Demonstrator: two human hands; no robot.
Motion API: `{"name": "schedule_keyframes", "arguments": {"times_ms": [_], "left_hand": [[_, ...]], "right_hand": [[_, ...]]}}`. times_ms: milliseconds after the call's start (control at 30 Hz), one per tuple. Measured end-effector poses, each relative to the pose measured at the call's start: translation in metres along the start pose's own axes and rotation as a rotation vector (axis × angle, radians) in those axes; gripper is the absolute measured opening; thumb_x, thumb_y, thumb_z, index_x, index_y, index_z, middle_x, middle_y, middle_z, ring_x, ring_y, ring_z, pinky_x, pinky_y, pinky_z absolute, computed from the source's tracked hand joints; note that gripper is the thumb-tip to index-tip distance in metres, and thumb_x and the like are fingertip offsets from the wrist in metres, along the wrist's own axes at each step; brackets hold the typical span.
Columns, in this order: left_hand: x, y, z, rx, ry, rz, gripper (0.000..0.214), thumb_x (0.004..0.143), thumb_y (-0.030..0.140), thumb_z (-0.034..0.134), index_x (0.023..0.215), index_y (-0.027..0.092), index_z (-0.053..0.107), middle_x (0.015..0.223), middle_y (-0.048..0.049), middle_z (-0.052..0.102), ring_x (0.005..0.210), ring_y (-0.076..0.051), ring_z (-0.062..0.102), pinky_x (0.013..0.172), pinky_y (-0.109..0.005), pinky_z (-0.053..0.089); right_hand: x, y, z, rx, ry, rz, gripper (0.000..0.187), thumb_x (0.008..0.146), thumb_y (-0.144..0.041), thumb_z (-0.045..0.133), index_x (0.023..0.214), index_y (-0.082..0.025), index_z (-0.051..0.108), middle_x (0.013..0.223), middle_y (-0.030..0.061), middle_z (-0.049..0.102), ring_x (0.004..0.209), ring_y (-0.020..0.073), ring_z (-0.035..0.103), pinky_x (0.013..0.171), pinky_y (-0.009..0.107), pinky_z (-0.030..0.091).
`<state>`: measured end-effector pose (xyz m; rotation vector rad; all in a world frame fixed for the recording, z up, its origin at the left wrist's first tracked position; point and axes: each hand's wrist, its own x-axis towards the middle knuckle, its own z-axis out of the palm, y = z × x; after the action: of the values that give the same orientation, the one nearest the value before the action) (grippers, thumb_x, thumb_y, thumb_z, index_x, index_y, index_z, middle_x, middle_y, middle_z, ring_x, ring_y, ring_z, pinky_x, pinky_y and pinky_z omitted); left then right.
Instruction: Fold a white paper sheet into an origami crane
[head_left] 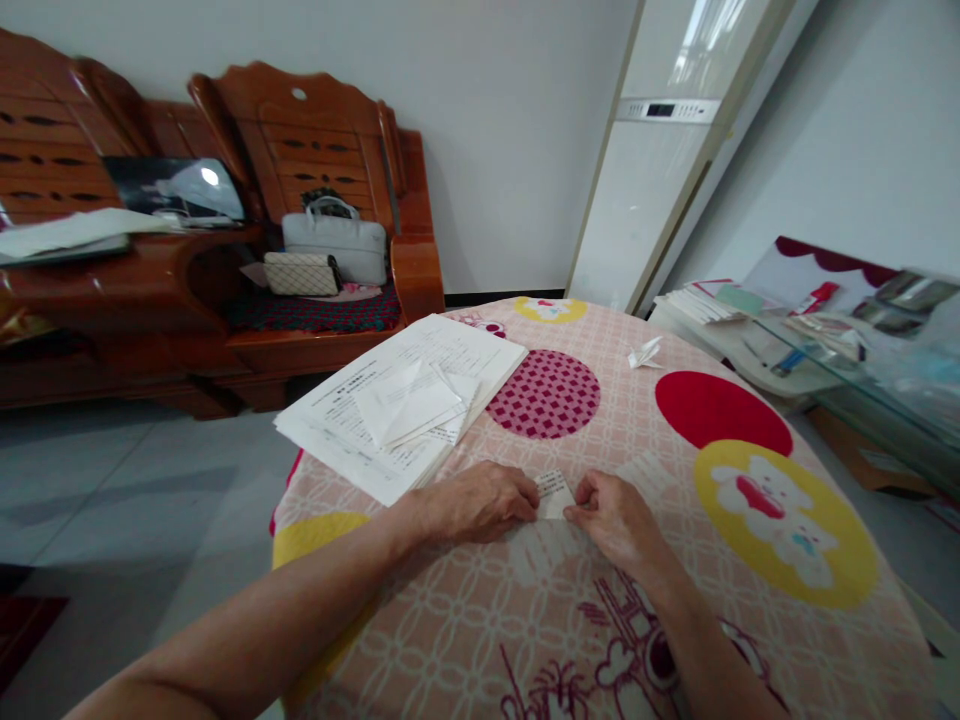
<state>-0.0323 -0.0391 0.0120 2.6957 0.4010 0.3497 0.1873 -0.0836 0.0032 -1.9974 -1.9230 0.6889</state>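
A small folded piece of printed paper [555, 494] lies on the patterned tablecloth [750, 600], pinched between both hands. My left hand [480, 503] presses its left edge with curled fingers. My right hand [611, 515] grips its right edge, fingers bent in a pinch. A stack of printed sheets [397, 405] with folded paper pieces on top lies just beyond my left hand. Further back on the cloth sits a small white folded paper figure [646, 352].
The round table's left edge drops to a grey tiled floor [135, 500]. A carved wooden bench [300, 200] holds a grey bag [335, 243] and a quilted purse. A tall white air conditioner [660, 150] stands behind. A glass table [840, 350] with papers is at right.
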Motion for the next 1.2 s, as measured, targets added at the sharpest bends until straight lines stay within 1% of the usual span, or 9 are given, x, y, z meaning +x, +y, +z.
{"name": "schedule_keyframes", "arguments": {"times_ms": [133,233,300,400,567,767,933,1067,1200], "left_hand": [[-0.002,-0.002,-0.002,-0.180,0.050,-0.043,0.020,0.071,-0.001,0.051,0.072,0.015,0.064,0.087,-0.0062,0.069,0.081,-0.015,0.063,0.072,-0.023,0.046],[0.002,0.000,-0.004,-0.171,0.240,-0.296,0.019,0.078,0.008,0.052,0.091,0.015,0.065,0.093,-0.0051,0.067,0.083,-0.015,0.061,0.076,-0.025,0.046],[0.006,0.002,-0.002,-0.113,0.317,-0.431,0.027,0.079,0.022,0.062,0.105,0.016,0.062,0.103,-0.0064,0.065,0.093,-0.019,0.059,0.082,-0.030,0.046],[0.012,0.003,0.006,-0.056,0.241,-0.487,0.034,0.068,0.030,0.074,0.097,0.015,0.061,0.100,-0.0070,0.062,0.098,-0.023,0.056,0.086,-0.034,0.044],[0.017,0.006,0.021,-0.099,0.217,-0.614,0.024,0.071,0.025,0.068,0.089,0.016,0.055,0.089,-0.0031,0.059,0.084,-0.019,0.054,0.073,-0.029,0.042],[0.020,0.014,0.018,-0.262,0.187,-0.598,0.027,0.072,0.017,0.064,0.097,0.018,0.053,0.084,0.0010,0.061,0.077,-0.016,0.055,0.067,-0.025,0.039],[0.022,0.012,0.015,-0.577,0.286,-0.535,0.023,0.072,0.012,0.063,0.093,0.016,0.056,0.080,0.0019,0.062,0.074,-0.012,0.056,0.063,-0.022,0.040],[0.022,0.005,0.018,-0.865,0.483,-0.531,0.031,0.070,0.014,0.067,0.098,0.014,0.056,0.080,0.0004,0.060,0.071,-0.011,0.057,0.061,-0.021,0.041],[0.022,0.000,0.018,-1.112,0.548,-0.485,0.051,0.070,0.027,0.074,0.113,0.014,0.050,0.077,0.0006,0.058,0.070,-0.012,0.058,0.060,-0.021,0.040]], "right_hand": [[0.001,0.000,0.000,0.012,0.001,-0.008,0.010,0.071,-0.022,0.066,0.069,-0.020,0.057,0.068,0.0007,0.063,0.064,0.0153,0.055,0.061,0.025,0.036],[0.001,0.001,0.000,0.028,-0.007,-0.012,0.010,0.071,-0.021,0.066,0.069,-0.020,0.057,0.067,0.0003,0.063,0.063,0.0151,0.055,0.060,0.025,0.036],[0.001,0.001,-0.001,0.031,-0.017,-0.010,0.010,0.071,-0.021,0.066,0.069,-0.020,0.056,0.066,0.0001,0.062,0.063,0.0152,0.055,0.060,0.025,0.036],[0.001,0.002,-0.001,0.032,-0.022,-0.022,0.009,0.072,-0.021,0.066,0.070,-0.020,0.056,0.067,0.0002,0.062,0.063,0.0154,0.055,0.060,0.025,0.036],[0.001,0.004,0.001,0.053,-0.027,-0.045,0.006,0.073,-0.022,0.064,0.072,-0.019,0.058,0.070,0.0016,0.064,0.065,0.0157,0.056,0.060,0.025,0.036],[0.000,0.006,0.000,0.093,-0.029,-0.084,0.005,0.074,-0.022,0.063,0.073,-0.018,0.060,0.069,0.0017,0.064,0.065,0.0156,0.056,0.060,0.024,0.037],[0.000,0.006,-0.002,0.207,-0.043,-0.154,0.006,0.074,-0.023,0.063,0.075,-0.017,0.064,0.061,-0.0012,0.059,0.057,0.0134,0.051,0.053,0.023,0.033],[-0.001,0.005,0.000,0.466,-0.180,-0.172,0.014,0.076,-0.027,0.060,0.068,-0.015,0.062,0.059,-0.0020,0.057,0.052,0.0103,0.047,0.049,0.021,0.031],[-0.004,0.002,0.001,0.638,-0.358,-0.014,0.021,0.072,-0.035,0.066,0.067,-0.016,0.059,0.047,-0.0061,0.047,0.040,0.0068,0.037,0.041,0.020,0.027]]}}
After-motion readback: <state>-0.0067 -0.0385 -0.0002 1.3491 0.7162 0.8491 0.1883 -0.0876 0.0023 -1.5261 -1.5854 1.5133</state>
